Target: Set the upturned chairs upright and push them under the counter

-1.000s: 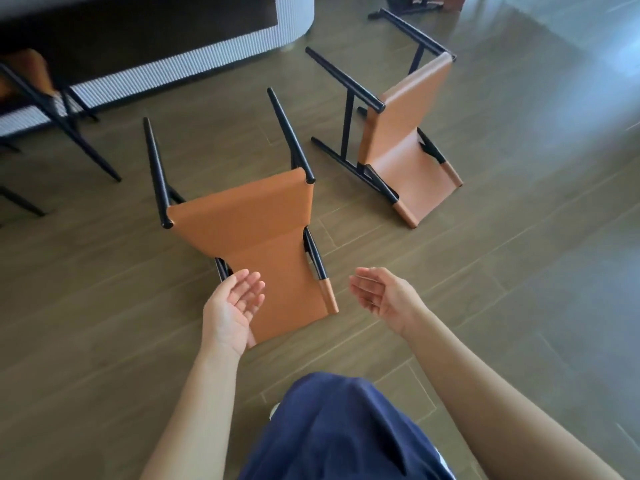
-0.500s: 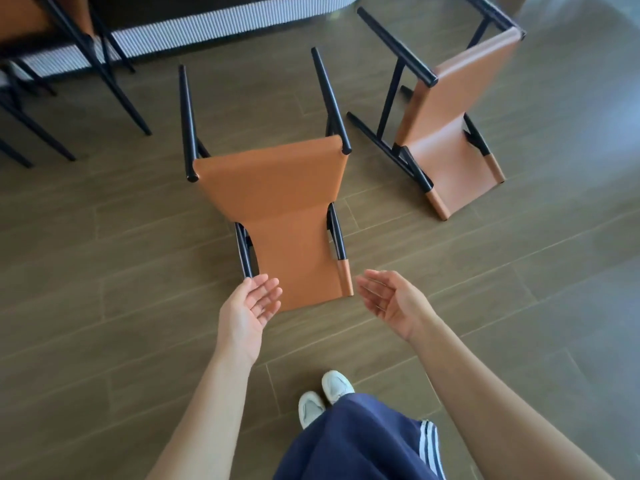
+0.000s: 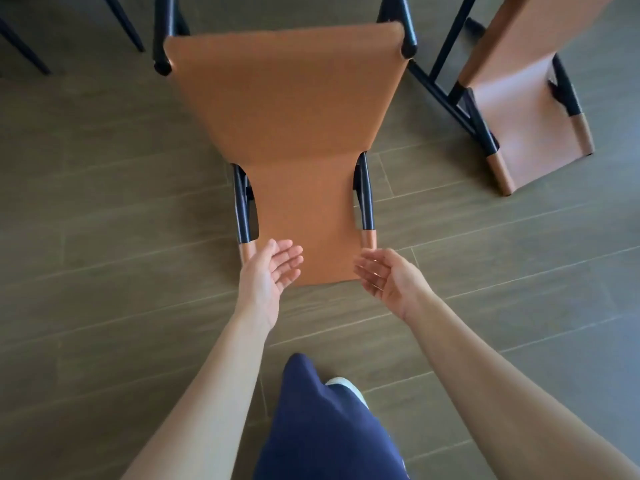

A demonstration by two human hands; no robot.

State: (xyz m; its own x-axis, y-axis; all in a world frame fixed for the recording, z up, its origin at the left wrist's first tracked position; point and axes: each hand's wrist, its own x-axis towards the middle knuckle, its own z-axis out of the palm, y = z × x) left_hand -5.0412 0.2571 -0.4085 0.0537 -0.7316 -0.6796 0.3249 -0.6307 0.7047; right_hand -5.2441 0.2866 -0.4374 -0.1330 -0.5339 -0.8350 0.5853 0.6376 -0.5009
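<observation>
The left hand [image 3: 268,271] reaches forward on a straight bare forearm, palm turned up and inward, fingers spread loosely and nearly straight. It holds nothing. Its fingertips overlap the lower left corner of the chair [image 3: 291,116] in the picture, just below the tan-capped end of the left post; whether they touch the leather cannot be told.

The right hand [image 3: 386,278] mirrors it: palm facing in toward the left hand, fingers relaxed and slightly bent, thumb uppermost, nothing in its grasp. Its fingertips sit at the chair's lower right corner, just under the tan cap of the right post. Contact there is also unclear. The two hands flank the narrow end of the leather, well apart from each other.

The chair lies tipped over on the floor [image 3: 104,271], its narrow tan leather end nearest the person and the wider part farther off. Black frame tubes run along both sides, and its black legs point away toward the top edge.

A second chair [image 3: 519,116], same tan and black, lies tipped over to the right, near the first but apart from it.

Below the arms are a navy trouser leg [image 3: 322,427] and a pale shoe [image 3: 346,386]. Thin dark legs [image 3: 121,19] cross the top left corner.
</observation>
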